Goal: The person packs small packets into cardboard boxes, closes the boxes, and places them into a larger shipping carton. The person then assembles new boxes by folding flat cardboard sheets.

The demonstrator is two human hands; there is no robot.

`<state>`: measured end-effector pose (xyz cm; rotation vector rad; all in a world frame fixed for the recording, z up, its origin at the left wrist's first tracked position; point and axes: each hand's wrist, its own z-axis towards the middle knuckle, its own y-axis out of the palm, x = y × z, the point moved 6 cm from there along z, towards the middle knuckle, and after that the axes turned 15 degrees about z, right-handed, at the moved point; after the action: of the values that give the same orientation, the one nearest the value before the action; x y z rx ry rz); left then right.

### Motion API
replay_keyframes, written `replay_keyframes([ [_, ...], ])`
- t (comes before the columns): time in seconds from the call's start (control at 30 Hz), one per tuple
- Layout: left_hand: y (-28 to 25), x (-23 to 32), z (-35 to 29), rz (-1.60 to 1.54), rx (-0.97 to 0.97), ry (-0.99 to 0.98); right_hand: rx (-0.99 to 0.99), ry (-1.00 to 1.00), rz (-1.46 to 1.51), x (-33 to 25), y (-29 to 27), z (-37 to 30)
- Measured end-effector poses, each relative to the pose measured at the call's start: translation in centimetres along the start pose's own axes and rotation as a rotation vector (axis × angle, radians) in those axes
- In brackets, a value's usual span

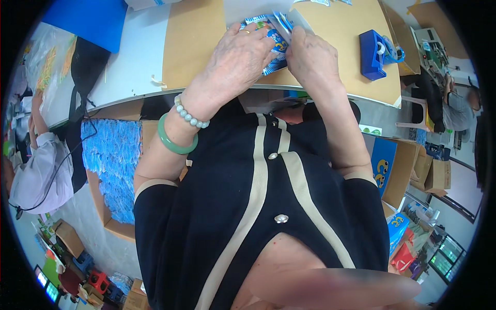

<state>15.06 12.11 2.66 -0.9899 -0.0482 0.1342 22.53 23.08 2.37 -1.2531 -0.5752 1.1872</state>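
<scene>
Left hand (235,56): over blue packets (279,43), maybe keeping them still | right hand (314,56): beside them, curled | both grips: can't tell

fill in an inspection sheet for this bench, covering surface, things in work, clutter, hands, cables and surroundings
Surface: tan tabletop, with a white section toward the left.
Things in work: blue packets between the hands; a white panel behind them, partly out of frame.
Clutter: blue tape dispenser at right; small pale scrap near the front edge.
Hands: left hand lies over the packets; right hand is at their right side; fingertips partly hidden.
Cables: one black cable, at left.
Surroundings: open carton full of pale-blue pieces at left; a person in a pale top beyond it.
</scene>
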Motion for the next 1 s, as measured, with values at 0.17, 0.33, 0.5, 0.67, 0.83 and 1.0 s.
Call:
replay_keyframes([
  [0.17, 0.1, 0.1, 0.0, 0.000, -0.001, 0.000, 0.145, -0.048, -0.036, 0.3, -0.2, -0.2],
  [0.33, 0.0, 0.0, 0.1, -0.050, -0.006, -0.041, 0.169, -0.073, 0.157, -0.4, -1.2, -1.2],
  [0.5, -0.7, 0.3, 0.4, -0.072, 0.116, -0.042, -0.027, 0.066, 0.295, 1.9, -0.9, -0.3],
  [0.67, 1.1, 0.1, 1.6, 0.109, -0.020, -0.005, -0.030, 0.114, 0.367, 2.4, -1.1, -0.2],
  [0.83, 0.5, 1.1, 4.1, 0.307, -0.035, 0.119, 0.017, 0.146, 0.338, 2.3, -0.8, -0.2],
  [1.0, 0.4, 1.1, 4.8, 0.222, -0.001, 0.178, 0.212, -0.017, 0.246, 1.5, -0.9, -0.8],
])
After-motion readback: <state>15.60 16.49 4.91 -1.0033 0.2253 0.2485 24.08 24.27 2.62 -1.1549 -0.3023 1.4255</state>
